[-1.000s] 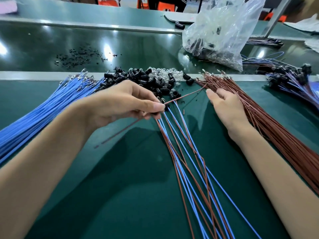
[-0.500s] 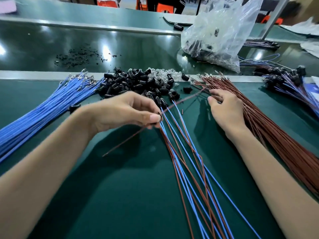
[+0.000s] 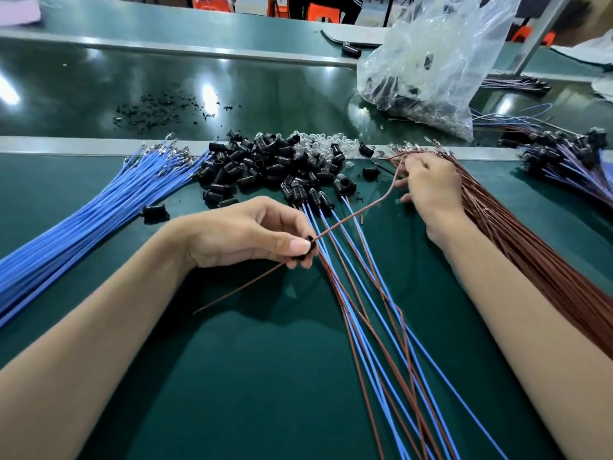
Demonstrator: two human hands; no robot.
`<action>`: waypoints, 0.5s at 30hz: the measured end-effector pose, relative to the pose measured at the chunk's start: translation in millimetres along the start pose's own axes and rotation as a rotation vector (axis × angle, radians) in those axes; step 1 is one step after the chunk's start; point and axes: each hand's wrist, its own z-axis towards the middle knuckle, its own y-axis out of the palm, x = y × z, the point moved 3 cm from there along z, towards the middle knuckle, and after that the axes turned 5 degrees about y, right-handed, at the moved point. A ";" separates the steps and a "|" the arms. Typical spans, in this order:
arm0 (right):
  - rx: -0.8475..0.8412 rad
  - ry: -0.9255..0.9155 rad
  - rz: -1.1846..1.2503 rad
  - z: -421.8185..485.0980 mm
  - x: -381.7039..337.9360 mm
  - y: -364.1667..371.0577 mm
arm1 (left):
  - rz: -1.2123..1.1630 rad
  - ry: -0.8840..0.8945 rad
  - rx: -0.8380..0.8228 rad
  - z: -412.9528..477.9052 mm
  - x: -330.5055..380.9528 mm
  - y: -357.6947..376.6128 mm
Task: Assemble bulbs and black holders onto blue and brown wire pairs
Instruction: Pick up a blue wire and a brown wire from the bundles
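The left hand [image 3: 245, 234] pinches a small black holder [image 3: 309, 241] between thumb and forefinger, and a single brown wire [image 3: 361, 211] runs through the grip. The wire arcs up to the right hand [image 3: 431, 187], whose curled fingers hold its far end at the brown bundle [image 3: 530, 260]. Beyond lie the holder pile [image 3: 258, 164] and clear bulbs [image 3: 321, 144]. Blue wires [image 3: 99, 220] fan out at left on the green table [image 3: 265, 376].

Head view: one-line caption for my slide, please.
Left hand pinches a single brown wire at a black holder; right hand touches the brown wire bundle.
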 end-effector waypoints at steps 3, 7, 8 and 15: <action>-0.125 0.259 0.525 -1.5 -0.7 5.3 | 0.054 -0.025 -0.071 -1.2 3.7 4.9; -0.165 0.363 0.681 0.0 -4.2 7.0 | 0.148 -0.107 -0.201 -2.9 6.3 9.8; -0.183 0.365 0.692 -0.8 -5.6 7.0 | 0.142 -0.106 -0.208 -3.0 6.0 9.9; -0.429 0.512 0.892 -12.8 -11.6 -0.7 | -0.069 0.059 0.034 2.1 -0.5 0.0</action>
